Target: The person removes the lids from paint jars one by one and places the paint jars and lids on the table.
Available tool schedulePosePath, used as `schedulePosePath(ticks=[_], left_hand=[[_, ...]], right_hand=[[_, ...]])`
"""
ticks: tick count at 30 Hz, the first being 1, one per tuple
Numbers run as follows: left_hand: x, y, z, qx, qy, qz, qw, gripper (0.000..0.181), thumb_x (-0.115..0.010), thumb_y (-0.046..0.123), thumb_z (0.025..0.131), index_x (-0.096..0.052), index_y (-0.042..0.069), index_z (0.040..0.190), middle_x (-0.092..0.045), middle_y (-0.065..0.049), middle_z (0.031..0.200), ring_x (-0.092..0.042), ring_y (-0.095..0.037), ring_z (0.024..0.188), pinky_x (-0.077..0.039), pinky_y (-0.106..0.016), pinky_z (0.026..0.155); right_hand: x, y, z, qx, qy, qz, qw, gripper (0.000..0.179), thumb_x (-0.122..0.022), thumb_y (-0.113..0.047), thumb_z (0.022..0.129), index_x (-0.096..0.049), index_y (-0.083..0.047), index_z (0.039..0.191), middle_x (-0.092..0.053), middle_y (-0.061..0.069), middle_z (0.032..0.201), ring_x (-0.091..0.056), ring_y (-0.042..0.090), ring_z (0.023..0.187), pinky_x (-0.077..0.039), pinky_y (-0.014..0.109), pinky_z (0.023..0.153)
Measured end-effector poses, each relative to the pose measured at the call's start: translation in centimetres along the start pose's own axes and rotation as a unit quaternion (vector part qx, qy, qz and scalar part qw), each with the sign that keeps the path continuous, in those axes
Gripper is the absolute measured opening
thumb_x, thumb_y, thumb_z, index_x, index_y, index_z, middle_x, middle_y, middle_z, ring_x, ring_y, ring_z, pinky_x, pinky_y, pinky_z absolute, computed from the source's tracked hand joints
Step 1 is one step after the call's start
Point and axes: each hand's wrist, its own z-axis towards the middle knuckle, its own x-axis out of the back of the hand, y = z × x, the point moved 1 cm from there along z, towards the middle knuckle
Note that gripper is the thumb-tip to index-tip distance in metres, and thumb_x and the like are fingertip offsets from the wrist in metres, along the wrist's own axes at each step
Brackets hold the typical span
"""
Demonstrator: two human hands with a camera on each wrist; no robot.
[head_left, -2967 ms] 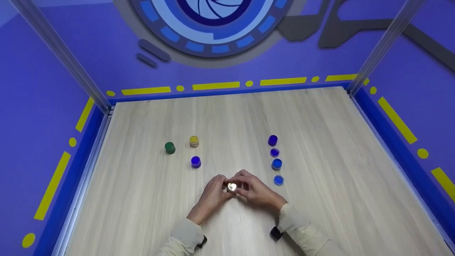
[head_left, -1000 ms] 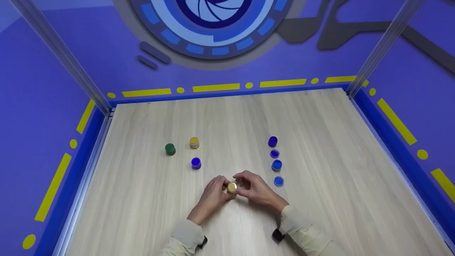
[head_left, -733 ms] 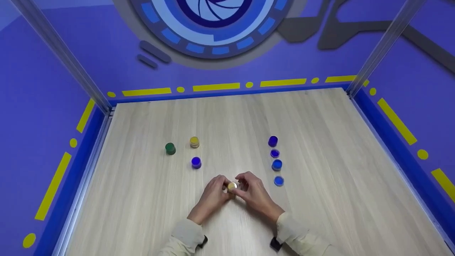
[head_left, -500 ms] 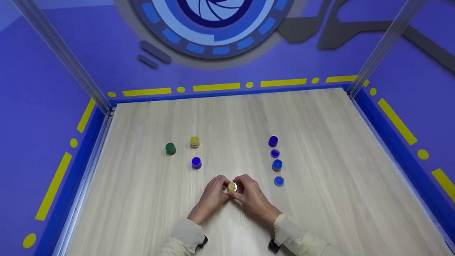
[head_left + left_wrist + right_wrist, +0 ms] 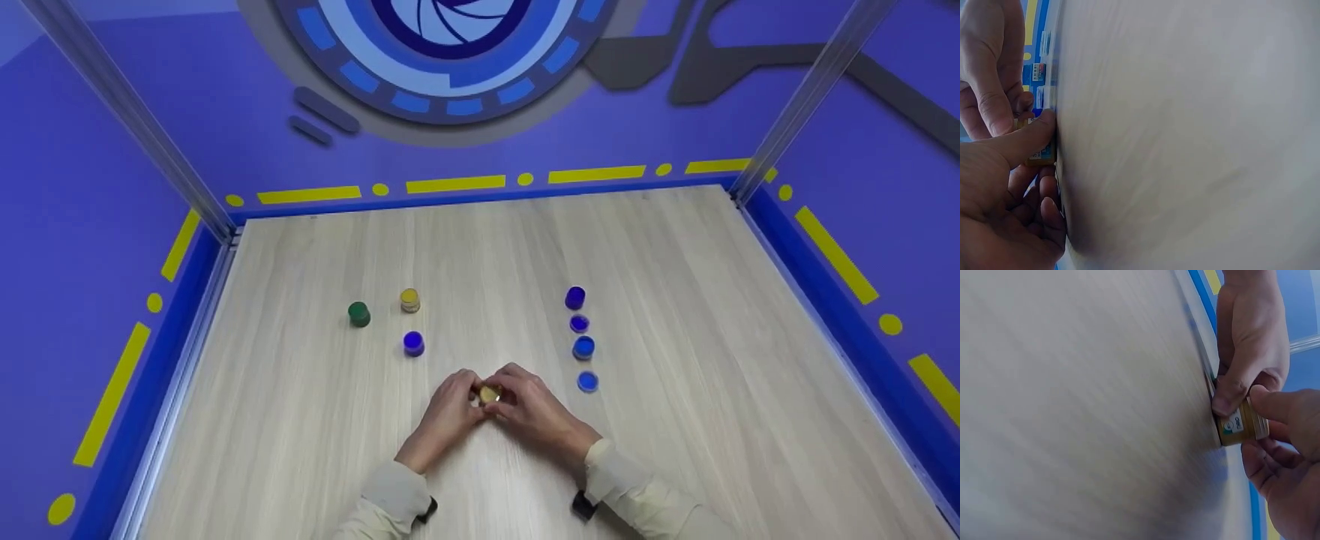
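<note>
Near the front middle of the table, a small gold-yellow paint jar (image 5: 489, 394) stands between both hands. My left hand (image 5: 448, 409) grips the jar's labelled body low down, with the thumb across its side in the right wrist view. From the other side my right hand (image 5: 534, 411) pinches the ridged lid (image 5: 1260, 422) at the jar's top between thumb and fingers. The jar's base is on or very near the tabletop. Fingers cover much of the jar in the left wrist view.
To the left stand a green jar (image 5: 359, 314), a yellow jar (image 5: 409, 300) and a violet jar (image 5: 413, 343). On the right, a violet jar (image 5: 575, 298), a violet lid (image 5: 579, 323), a blue jar (image 5: 583, 347) and a blue lid (image 5: 588, 382) form a row. Blue walls enclose the table.
My right hand has loosened from the lid, shifted round it and gripped it again, its wrist turning slightly. My left hand and the jar have stayed in place, as have the other jars.
</note>
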Motion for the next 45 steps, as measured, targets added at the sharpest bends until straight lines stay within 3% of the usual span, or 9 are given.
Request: schedulePosePath(ticks=[8,12,17,22,27,32,39,45], left_hand=[[-0.1,0.1,-0.2,0.004,-0.005,-0.003,1.0000,0.031,-0.089,0.017,0.081,-0.060,0.010,0.091,-0.056,0.001,0.085,-0.048,-0.011,0.080,-0.043,-0.029,0.072],[-0.2,0.0,-0.3,0.006,-0.005,-0.001,1.0000,0.032,-0.090,0.016,0.079,-0.062,0.010,0.093,-0.057,0.001,0.086,-0.049,-0.012,0.081,-0.043,-0.030,0.073],[-0.2,0.0,-0.3,0.008,-0.007,-0.007,0.9999,0.032,-0.090,0.013,0.079,-0.062,0.009,0.094,-0.058,0.000,0.087,-0.050,-0.013,0.082,-0.043,-0.030,0.074],[-0.3,0.0,-0.3,0.016,-0.006,-0.011,0.9998,0.033,-0.090,0.013,0.078,-0.061,0.009,0.093,-0.057,0.001,0.088,-0.048,-0.012,0.082,-0.042,-0.030,0.074],[-0.3,0.1,-0.2,0.019,-0.009,-0.014,0.9997,0.032,-0.090,0.012,0.077,-0.061,0.011,0.091,-0.059,0.001,0.089,-0.049,-0.012,0.082,-0.043,-0.030,0.074],[0.0,0.2,-0.1,0.020,-0.007,-0.018,0.9996,0.031,-0.090,0.011,0.078,-0.061,0.010,0.090,-0.058,-0.001,0.087,-0.048,-0.013,0.081,-0.042,-0.030,0.074],[-0.1,0.0,-0.1,-0.010,0.012,-0.004,0.9999,0.027,-0.085,0.004,0.077,-0.062,0.008,0.091,-0.058,0.000,0.087,-0.052,-0.015,0.082,-0.045,-0.033,0.076],[-0.1,0.0,0.0,-0.019,0.012,0.004,0.9997,0.026,-0.079,-0.002,0.075,-0.062,0.007,0.092,-0.059,0.000,0.088,-0.053,-0.016,0.082,-0.046,-0.035,0.077]], right_hand=[[1.3,0.9,0.6,0.093,-0.066,-0.019,0.9933,0.034,-0.074,-0.006,0.095,-0.070,-0.003,0.128,-0.067,0.005,0.119,-0.063,0.017,0.107,-0.053,0.033,0.091],[1.7,1.0,0.7,0.098,-0.093,-0.026,0.9905,0.038,-0.073,-0.004,0.095,-0.069,-0.006,0.133,-0.067,0.003,0.125,-0.060,0.018,0.119,-0.049,0.037,0.102],[1.7,1.1,0.8,0.083,-0.106,-0.018,0.9907,0.041,-0.072,-0.003,0.095,-0.068,-0.008,0.136,-0.063,0.002,0.126,-0.057,0.016,0.117,-0.049,0.035,0.100],[1.4,1.5,0.6,0.066,-0.076,0.009,0.9949,0.044,-0.075,-0.001,0.091,-0.068,-0.007,0.133,-0.062,0.007,0.122,-0.060,0.020,0.106,-0.051,0.033,0.090],[1.0,1.3,0.2,0.017,0.009,0.019,0.9996,0.035,-0.075,-0.012,0.095,-0.066,0.001,0.127,-0.066,0.010,0.106,-0.061,0.023,0.089,-0.050,0.030,0.077],[0.7,0.0,0.2,-0.039,0.084,-0.020,0.9955,0.036,-0.077,-0.027,0.095,-0.069,0.002,0.114,-0.065,0.005,0.092,-0.059,0.018,0.081,-0.050,0.029,0.072],[-0.2,-1.4,0.5,-0.050,0.096,-0.102,0.9888,0.036,-0.082,-0.028,0.090,-0.069,0.001,0.105,-0.062,0.002,0.088,-0.056,0.013,0.076,-0.051,0.031,0.068],[-1.0,-2.1,0.7,-0.035,0.097,-0.131,0.9860,0.025,-0.084,-0.022,0.088,-0.069,-0.003,0.096,-0.062,0.003,0.089,-0.056,0.012,0.074,-0.050,0.028,0.064]])
